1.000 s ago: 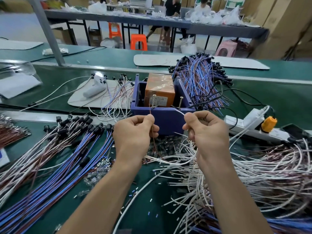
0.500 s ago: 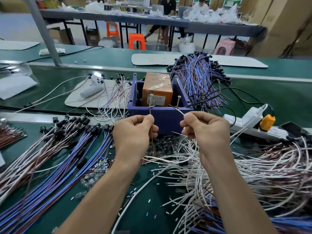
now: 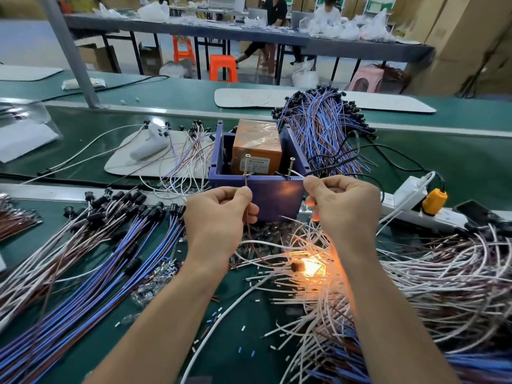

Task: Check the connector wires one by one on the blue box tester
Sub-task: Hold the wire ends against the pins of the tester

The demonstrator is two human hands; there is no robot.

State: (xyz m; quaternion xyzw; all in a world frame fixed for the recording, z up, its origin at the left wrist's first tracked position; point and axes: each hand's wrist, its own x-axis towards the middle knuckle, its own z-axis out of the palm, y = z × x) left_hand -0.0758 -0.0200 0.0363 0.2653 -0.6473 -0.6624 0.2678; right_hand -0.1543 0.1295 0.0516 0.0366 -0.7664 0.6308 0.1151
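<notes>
1. At the near rim of the blue box tester, the left hand has its grip pinched on a brown wire. The wire runs nearly upright, its tip pointing up at the left screw.
2. The right hand has its grip pinched on a white wire, whose tip points up-left at the right screw.
3. Below the hands, a bulb glows on the table among loose white wires.
</notes>
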